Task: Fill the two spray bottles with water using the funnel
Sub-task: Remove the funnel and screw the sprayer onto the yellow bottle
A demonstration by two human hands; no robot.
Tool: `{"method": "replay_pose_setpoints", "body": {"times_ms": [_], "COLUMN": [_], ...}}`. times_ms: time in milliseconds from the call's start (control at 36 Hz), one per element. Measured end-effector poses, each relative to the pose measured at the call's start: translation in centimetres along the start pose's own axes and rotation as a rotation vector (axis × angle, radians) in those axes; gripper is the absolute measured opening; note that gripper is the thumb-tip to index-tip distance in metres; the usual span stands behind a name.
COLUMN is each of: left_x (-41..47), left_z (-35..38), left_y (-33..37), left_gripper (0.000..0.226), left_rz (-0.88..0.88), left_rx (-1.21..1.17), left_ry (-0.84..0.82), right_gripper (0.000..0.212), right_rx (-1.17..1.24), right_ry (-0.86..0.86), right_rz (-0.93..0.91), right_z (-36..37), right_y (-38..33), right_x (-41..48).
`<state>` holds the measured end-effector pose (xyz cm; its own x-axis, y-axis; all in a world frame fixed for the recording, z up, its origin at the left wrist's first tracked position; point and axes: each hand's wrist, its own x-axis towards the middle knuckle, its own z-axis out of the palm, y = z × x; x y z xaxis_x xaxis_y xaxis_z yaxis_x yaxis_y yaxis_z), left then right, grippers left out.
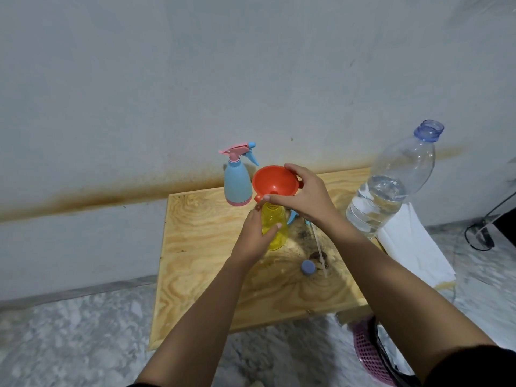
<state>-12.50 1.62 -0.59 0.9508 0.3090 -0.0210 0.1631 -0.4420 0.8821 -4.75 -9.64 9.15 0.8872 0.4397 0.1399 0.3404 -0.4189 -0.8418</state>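
A yellow spray bottle [275,227] without its head stands upright in the middle of the wooden table [201,247]. My left hand [255,233] grips its body from the left. A red funnel [275,181] sits in the bottle's neck, and my right hand [303,195] holds the funnel by its rim from the right. Behind them stands a light blue spray bottle [237,181] with a pink and blue trigger head. A large clear water bottle [391,188], uncapped and about half full, stands at the right. Part of a blue sprayer head [292,217] with its dip tube lies behind my right wrist.
A blue bottle cap [308,267] lies on the table near my right forearm. Folded white paper towels [413,244] lie at the table's right edge. A pink basket [371,356] sits on the floor below right. The wall stands close behind the table.
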Motion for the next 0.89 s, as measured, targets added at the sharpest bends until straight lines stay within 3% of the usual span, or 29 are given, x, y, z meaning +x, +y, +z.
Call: {"method": "replay_pose_setpoints", "body": {"times_ms": [306,417,639,889], "left_x": [-0.1,0.1,0.1,-0.2], "left_z": [-0.9,-1.7,-3.1,-2.4], "left_y": [-1.1,-2.1,-4.0,-4.7], "left_gripper": [0.068,0.067,0.064,0.068], "left_rz": [0.013,0.008,0.052,0.137], "left_rx": [-0.006,-0.02,-0.068,0.033], "left_ry": [0.018,0.04,0.098,0.149], "right_gripper": [0.081,0.08,0.078,0.073], "right_rx": [0.053,0.042,-0.133,-0.29], "right_ry": [0.149,0.149,-0.105,-0.257], "right_rz": [-0.027,0.095,0.376,0.411], "right_z": [-3.1,-4.1,-1.0,2.6], "right_y": [-1.8,0.1,7.1,10.1], "right_x": [0.9,0.5,-1.5,-1.3]}}
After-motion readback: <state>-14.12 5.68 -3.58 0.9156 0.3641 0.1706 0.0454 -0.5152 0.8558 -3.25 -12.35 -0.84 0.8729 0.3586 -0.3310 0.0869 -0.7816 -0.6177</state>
